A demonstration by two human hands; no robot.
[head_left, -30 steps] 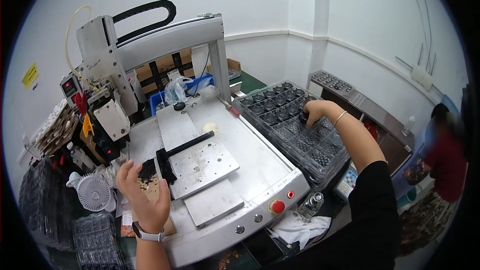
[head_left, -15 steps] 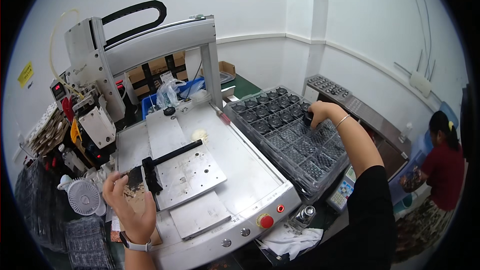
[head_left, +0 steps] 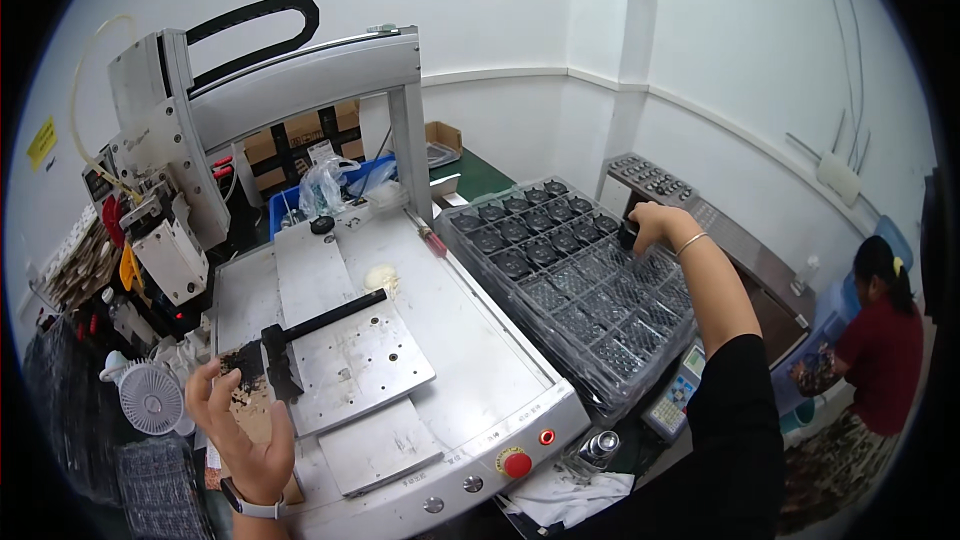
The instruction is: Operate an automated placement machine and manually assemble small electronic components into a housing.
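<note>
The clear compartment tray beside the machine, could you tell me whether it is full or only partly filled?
Partly filled: the clear tray holds black parts in its far rows only; the near compartments look empty. The right hand holds one at the boundary.

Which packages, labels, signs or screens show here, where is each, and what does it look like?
Yellow label: small slanted rectangle on the far-left wall.
Cardboard boxes: brown, stacked behind the machine's gantry.
Clear plastic bag: crumpled, beside the blue bin.
Handheld controller: grey, with keypad, below the black tray's right edge.

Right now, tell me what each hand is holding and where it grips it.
The right hand pinches a small black part by its top, over the tray. The left hand holds a dark flat piece by its lower edge, beside the machine bed.
</note>
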